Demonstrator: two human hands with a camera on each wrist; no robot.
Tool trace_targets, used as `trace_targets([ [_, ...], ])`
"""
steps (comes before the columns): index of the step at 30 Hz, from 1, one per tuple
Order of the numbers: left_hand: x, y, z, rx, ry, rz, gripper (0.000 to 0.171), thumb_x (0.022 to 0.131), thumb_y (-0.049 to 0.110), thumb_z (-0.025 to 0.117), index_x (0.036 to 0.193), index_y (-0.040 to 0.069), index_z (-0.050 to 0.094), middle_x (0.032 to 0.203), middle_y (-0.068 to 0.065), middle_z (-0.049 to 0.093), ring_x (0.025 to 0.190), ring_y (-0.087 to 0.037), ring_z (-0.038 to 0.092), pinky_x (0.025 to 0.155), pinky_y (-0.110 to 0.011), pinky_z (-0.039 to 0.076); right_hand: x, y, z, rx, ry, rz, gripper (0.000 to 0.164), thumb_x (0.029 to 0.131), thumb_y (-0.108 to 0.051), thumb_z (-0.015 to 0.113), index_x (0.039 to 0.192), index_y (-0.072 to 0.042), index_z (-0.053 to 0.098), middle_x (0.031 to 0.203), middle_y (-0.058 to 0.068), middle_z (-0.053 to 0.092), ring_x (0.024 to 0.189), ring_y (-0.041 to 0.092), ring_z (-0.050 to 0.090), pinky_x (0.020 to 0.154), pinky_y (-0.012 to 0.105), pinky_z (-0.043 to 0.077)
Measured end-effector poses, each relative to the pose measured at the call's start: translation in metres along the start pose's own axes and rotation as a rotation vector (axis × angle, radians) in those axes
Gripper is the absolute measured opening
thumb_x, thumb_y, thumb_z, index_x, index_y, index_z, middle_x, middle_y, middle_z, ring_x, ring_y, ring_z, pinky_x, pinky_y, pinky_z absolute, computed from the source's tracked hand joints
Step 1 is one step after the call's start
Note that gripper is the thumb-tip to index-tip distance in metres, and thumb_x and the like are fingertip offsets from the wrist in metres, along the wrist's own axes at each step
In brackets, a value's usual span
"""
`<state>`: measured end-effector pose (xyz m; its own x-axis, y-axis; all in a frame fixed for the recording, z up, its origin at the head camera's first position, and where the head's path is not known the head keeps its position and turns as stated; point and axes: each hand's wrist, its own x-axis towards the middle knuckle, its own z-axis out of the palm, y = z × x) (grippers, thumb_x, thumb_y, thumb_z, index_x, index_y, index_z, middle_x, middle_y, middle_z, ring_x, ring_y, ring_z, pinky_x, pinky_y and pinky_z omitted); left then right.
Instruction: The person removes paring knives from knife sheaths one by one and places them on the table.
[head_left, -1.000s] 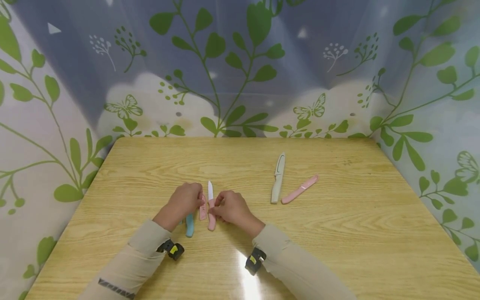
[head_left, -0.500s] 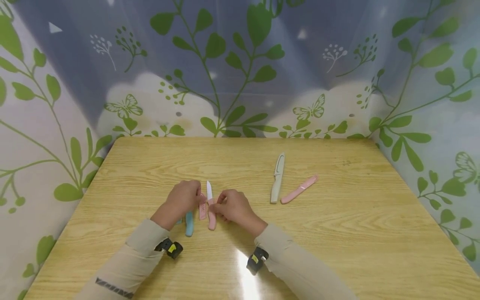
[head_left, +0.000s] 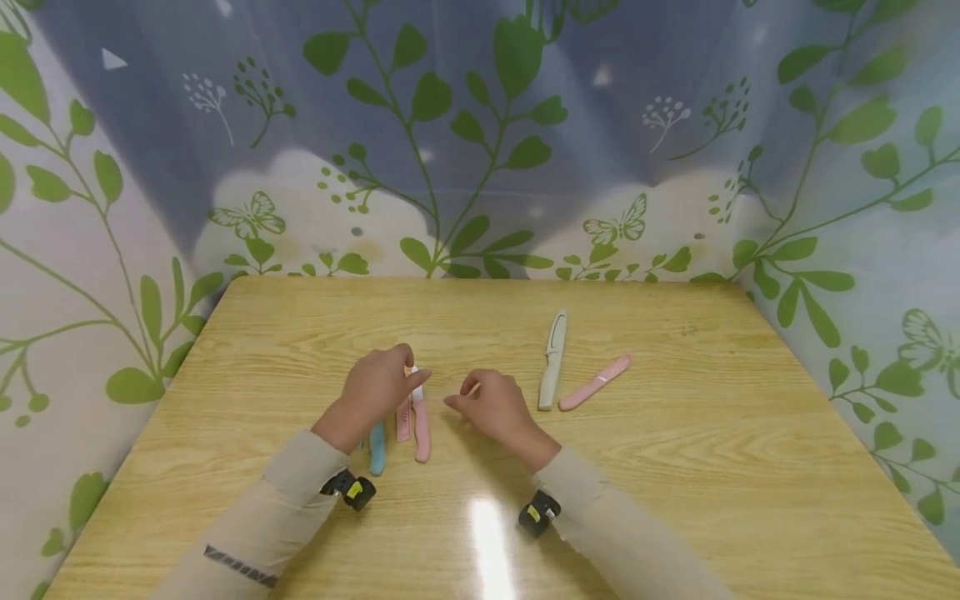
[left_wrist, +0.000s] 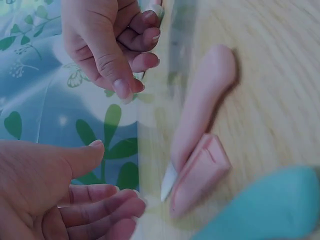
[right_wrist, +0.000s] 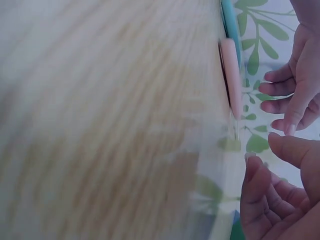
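A small knife [head_left: 422, 429] with a pink handle and a white blade lies on the table beside a pink blade sheath [head_left: 403, 419]. My left hand [head_left: 377, 387] hovers over the blade end of this knife, thumb spread from the fingers, holding nothing. In the left wrist view the pink-handled knife [left_wrist: 206, 97] touches or nearly touches the sheath [left_wrist: 201, 175]. Off to the knife's right, my right hand [head_left: 497, 407] is raised with loosely bent fingers and nothing between them. A blue handle [head_left: 377, 450] lies left of the sheath, its far end hidden by my left hand.
Farther right on the wooden table [head_left: 675, 467] lie a beige sheathed knife [head_left: 552, 362] and a pink one [head_left: 597, 383]. A leaf-patterned curtain [head_left: 480, 150] surrounds the table at the back and sides.
My right hand has let go of the pink knife handle and moved right. The left hand has shifted slightly forward off the pink sheath, its thumb spreading. Knife and sheath stay on the table.
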<state>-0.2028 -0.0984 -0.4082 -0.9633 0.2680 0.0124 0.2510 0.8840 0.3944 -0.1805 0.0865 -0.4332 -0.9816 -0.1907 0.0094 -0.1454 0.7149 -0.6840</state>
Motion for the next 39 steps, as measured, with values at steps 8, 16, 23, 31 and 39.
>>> trace_targets([
  [8,0.009,0.012,0.000,-0.025,-0.028,0.008,0.044,0.093,0.038,0.061,0.113,-0.001,0.058,0.074,-0.007,0.069,0.062,-0.018,0.061,0.053,-0.034,0.051,0.000,0.014,-0.015,-0.018,0.076,0.016,0.025,0.083,-0.030,0.074,0.080,-0.007,0.063,0.067,0.006,0.069,0.049,0.011,0.057,0.042,0.023,0.042],
  [16,0.017,0.025,0.002,-0.021,-0.043,0.017,0.045,0.093,0.037,0.060,0.117,-0.002,0.059,0.085,-0.011,0.072,0.075,-0.023,0.066,0.064,-0.039,0.056,0.000,0.025,-0.033,-0.052,0.082,0.049,0.026,0.083,-0.031,0.074,0.083,-0.006,0.064,0.076,0.010,0.071,0.056,0.013,0.060,0.047,0.026,0.048],
  [23,0.027,0.037,0.003,-0.008,-0.063,0.022,0.045,0.094,0.038,0.058,0.116,-0.001,0.061,0.099,-0.014,0.072,0.080,-0.023,0.066,0.068,-0.039,0.057,-0.001,0.038,-0.044,-0.106,0.118,0.056,0.026,0.081,-0.030,0.075,0.080,-0.006,0.064,0.071,0.009,0.069,0.054,0.014,0.058,0.047,0.026,0.046],
  [31,0.035,0.043,0.007,-0.024,-0.097,0.025,0.045,0.094,0.037,0.059,0.116,-0.002,0.061,0.105,-0.016,0.069,0.063,-0.017,0.059,0.059,-0.032,0.050,-0.002,0.050,-0.052,-0.139,0.117,0.071,0.028,0.083,-0.031,0.073,0.082,-0.006,0.063,0.073,0.010,0.070,0.055,0.014,0.058,0.048,0.027,0.046],
  [39,0.041,0.052,0.012,-0.078,-0.127,0.013,0.045,0.094,0.038,0.059,0.117,0.000,0.062,0.111,-0.015,0.068,0.070,-0.018,0.063,0.071,-0.038,0.055,-0.002,0.057,-0.064,-0.152,0.113,0.086,0.028,0.085,-0.031,0.072,0.087,-0.004,0.064,0.080,0.014,0.072,0.055,0.015,0.060,0.047,0.029,0.048],
])
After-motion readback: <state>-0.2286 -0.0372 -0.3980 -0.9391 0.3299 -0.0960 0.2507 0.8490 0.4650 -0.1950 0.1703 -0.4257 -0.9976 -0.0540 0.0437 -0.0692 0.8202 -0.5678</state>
